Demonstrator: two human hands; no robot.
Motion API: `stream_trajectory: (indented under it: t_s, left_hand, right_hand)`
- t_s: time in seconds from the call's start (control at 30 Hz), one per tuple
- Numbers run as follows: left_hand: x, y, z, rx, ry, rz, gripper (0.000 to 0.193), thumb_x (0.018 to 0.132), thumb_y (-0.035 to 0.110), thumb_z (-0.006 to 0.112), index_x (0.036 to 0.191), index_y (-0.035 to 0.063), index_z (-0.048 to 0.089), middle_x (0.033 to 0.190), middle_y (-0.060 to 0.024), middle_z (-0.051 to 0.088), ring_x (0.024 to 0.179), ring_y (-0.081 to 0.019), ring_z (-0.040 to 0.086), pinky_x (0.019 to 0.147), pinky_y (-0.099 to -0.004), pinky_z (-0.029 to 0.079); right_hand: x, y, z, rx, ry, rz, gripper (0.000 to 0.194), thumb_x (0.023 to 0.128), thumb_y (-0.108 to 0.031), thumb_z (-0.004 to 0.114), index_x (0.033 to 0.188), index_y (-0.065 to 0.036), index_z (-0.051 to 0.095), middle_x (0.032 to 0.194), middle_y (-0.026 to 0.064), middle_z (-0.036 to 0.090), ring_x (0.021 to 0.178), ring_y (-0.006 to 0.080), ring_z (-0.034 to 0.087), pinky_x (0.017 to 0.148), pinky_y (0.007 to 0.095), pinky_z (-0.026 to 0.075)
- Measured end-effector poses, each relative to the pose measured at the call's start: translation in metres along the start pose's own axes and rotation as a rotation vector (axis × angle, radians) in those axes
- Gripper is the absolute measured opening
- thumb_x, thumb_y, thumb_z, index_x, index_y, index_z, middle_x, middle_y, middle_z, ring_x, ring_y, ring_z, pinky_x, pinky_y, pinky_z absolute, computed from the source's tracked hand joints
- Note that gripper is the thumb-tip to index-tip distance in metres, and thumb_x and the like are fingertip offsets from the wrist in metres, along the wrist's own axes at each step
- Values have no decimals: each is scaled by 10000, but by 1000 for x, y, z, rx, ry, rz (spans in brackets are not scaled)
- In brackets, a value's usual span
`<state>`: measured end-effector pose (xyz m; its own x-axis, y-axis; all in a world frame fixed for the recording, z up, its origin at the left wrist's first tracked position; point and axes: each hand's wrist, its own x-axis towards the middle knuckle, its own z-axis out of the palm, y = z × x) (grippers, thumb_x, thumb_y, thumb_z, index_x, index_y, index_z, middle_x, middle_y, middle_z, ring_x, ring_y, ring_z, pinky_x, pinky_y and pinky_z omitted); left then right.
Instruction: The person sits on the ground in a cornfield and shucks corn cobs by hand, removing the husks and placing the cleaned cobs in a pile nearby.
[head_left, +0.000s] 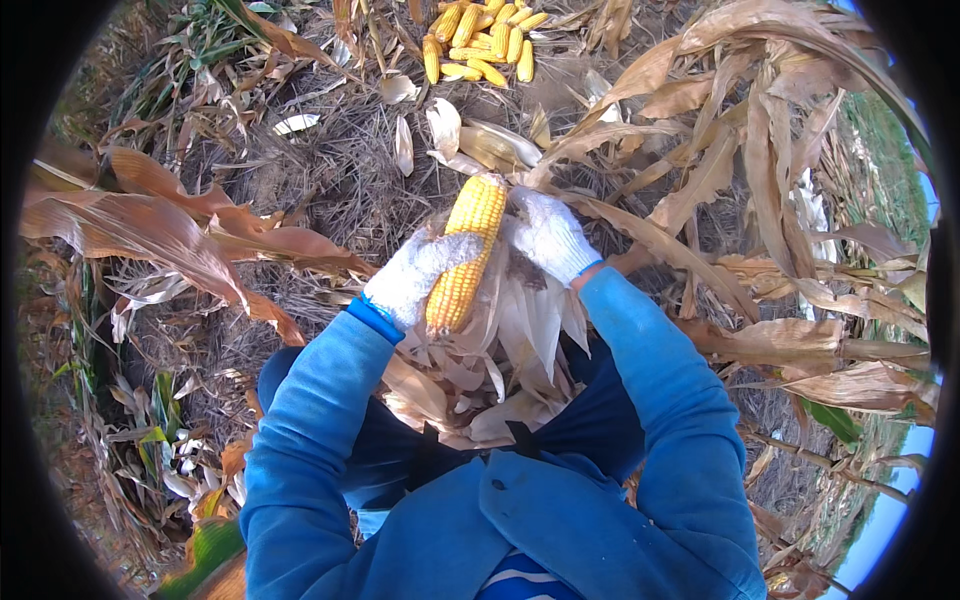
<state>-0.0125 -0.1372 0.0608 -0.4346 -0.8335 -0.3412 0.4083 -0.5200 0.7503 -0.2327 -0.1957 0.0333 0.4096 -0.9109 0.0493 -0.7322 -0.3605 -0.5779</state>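
Observation:
My left hand (427, 274), in a white knit glove with a blue cuff, is closed around the middle of a husked ear of yellow corn (480, 210). The ear is tilted, its upper end towards my right hand (547, 232). That hand wears a matching glove and is curled beside the ear, around the top of a bunch of pale, dry corn husks (536, 315). Its fingertips are partly hidden. The husk leaves spread downwards behind the ear and between my knees.
A pile of husked yellow ears (484, 37) lies on the ground ahead. Loose husks (495, 146) lie nearer, on straw-littered soil (330, 187). Dry corn leaves reach in from the left (165, 232) and right (712, 165). A dry stalk (877, 351) crosses at right.

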Motion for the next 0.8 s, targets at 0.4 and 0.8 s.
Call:
stream_trajectory:
  t_s: [0.4,0.8]
  left_hand:
    - [16,18,-35,-443,184,215,655,1009,612,462,1357,64,552,1130,-130,667,1028,-282,675,943,-468,561]
    - [11,15,-3,-263,325,236,400,960,260,704,1301,156,522,988,-63,621,805,-214,653,616,-363,587]
  right_hand:
    - [-14,-41,2,65,-514,-148,613,890,-513,674,1256,-26,599,1152,229,667,1065,398,651,909,460,519]
    - [-10,-66,17,86,-332,-98,539,976,-508,546,986,20,656,938,254,685,890,435,665,790,501,529]
